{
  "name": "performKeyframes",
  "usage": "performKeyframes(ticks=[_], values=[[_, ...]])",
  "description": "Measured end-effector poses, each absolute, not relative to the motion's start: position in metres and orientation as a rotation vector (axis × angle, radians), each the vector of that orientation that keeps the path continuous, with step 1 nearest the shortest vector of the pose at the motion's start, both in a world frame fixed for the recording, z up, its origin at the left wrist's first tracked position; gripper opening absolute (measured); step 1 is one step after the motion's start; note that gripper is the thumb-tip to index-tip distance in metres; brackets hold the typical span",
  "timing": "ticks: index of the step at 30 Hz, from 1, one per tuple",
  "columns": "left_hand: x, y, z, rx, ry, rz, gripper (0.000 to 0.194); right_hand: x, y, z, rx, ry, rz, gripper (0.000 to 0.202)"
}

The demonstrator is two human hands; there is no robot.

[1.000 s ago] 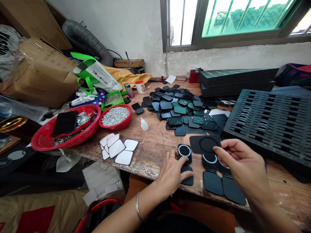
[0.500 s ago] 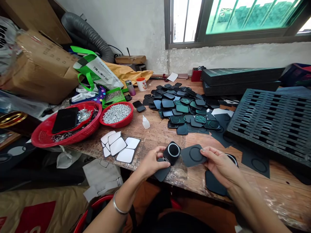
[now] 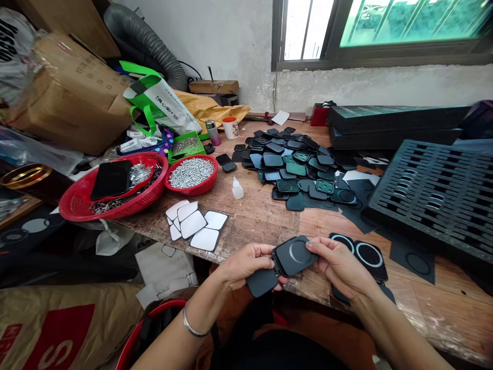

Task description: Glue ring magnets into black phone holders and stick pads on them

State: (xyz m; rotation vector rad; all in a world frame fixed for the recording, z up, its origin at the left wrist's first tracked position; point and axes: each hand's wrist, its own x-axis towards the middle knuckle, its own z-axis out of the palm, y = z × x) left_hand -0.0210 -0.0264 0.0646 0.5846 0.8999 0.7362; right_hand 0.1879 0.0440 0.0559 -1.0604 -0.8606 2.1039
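Note:
My left hand (image 3: 246, 267) grips a hinged black device (image 3: 262, 282) by its joint, with its two panels spread apart above the table's front edge. Over the device's upper panel lies a thin dark sheet with a ring mark (image 3: 295, 255). The fingers of my right hand (image 3: 331, 257) pinch that sheet at its right corner. Beside my right hand, two black panels with pale rings (image 3: 368, 254) rest on the table. White stickers (image 3: 193, 224) lie to the left of my hands.
A pile of black parts (image 3: 295, 169) covers the table's middle back. Red baskets (image 3: 206, 187) of metal pins stand left, near a small white bottle (image 3: 238, 189). A slotted foam tray (image 3: 431, 190) is at right, below the window.
My right hand has brought the thin sheet left onto the device's upper panel, covering its ring. The view has shifted slightly, and more of the ringed panels at right shows.

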Motion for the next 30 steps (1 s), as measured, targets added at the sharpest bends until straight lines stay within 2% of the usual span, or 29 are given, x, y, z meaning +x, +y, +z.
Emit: performKeyframes(ticks=[30], values=[[-0.017, -0.026, 0.065, 0.559, 0.853, 0.733, 0.043, 0.183, 0.037, 0.062, -1.140, -0.983, 1.980, 0.021]])
